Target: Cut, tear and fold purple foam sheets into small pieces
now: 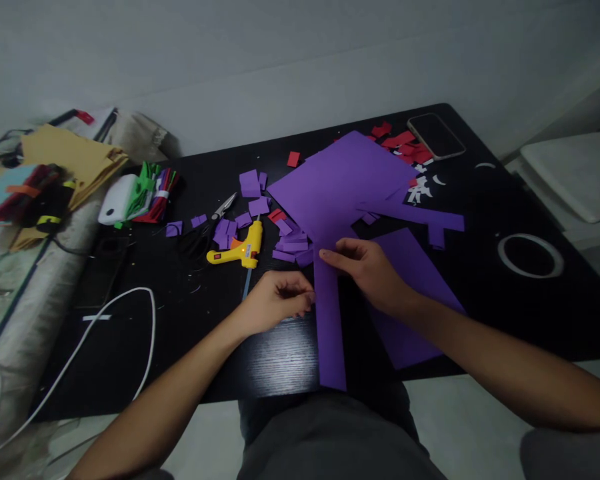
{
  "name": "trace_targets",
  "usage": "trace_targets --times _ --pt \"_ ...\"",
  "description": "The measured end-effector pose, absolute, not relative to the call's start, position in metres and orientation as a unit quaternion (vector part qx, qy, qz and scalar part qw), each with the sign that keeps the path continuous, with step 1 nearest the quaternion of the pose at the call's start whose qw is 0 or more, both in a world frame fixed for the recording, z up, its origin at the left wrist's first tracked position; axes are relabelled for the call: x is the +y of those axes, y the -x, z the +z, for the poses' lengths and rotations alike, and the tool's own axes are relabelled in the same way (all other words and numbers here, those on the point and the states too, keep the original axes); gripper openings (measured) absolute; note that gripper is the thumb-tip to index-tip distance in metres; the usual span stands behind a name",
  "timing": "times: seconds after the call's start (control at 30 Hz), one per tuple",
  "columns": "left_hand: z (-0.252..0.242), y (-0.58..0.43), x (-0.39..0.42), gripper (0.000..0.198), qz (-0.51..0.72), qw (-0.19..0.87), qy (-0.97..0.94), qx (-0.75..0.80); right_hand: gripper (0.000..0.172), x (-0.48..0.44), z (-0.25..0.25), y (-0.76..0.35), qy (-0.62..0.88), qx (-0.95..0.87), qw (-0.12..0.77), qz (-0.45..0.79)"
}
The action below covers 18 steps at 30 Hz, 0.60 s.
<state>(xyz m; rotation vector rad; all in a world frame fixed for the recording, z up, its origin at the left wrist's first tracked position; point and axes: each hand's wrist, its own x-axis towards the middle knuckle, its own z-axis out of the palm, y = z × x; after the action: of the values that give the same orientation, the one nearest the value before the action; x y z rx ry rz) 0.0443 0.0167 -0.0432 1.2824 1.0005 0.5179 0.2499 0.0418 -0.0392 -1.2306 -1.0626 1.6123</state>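
A long purple foam strip (329, 327) lies on the black table (190, 333), running from the table's middle to its near edge. My left hand (277, 303) is curled, its fingertips pinching the strip's left edge. My right hand (367, 270) is closed on the strip's top end, fingers pressed together. A large purple sheet (343, 183) lies just beyond my hands. A second purple sheet (413, 300) sits under my right wrist.
A yellow glue gun (237, 249) lies left of my hands, its white cable (105, 333) looping toward the near left. Scissors (215, 217), several small purple squares (253, 183), red scraps (403, 143), a phone (436, 135) and a white ring (530, 255) are spread about.
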Motion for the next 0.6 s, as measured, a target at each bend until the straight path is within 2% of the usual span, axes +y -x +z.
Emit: trace_targets --times 0.1,0.23,0.6 --pt "-0.044 -0.045 0.015 0.016 0.218 0.654 -0.577 0.439 0.039 0.048 -0.039 -0.254 0.503 -0.368 0.439 0.647" --pt "-0.042 -0.046 0.016 0.021 0.263 0.639 -0.569 0.445 0.042 0.047 -0.042 -0.252 0.488 -0.34 0.444 0.67" --pt "-0.047 -0.052 0.015 0.029 0.271 0.65 -0.559 0.437 0.043 0.038 -0.043 -0.245 0.49 -0.389 0.426 0.653"
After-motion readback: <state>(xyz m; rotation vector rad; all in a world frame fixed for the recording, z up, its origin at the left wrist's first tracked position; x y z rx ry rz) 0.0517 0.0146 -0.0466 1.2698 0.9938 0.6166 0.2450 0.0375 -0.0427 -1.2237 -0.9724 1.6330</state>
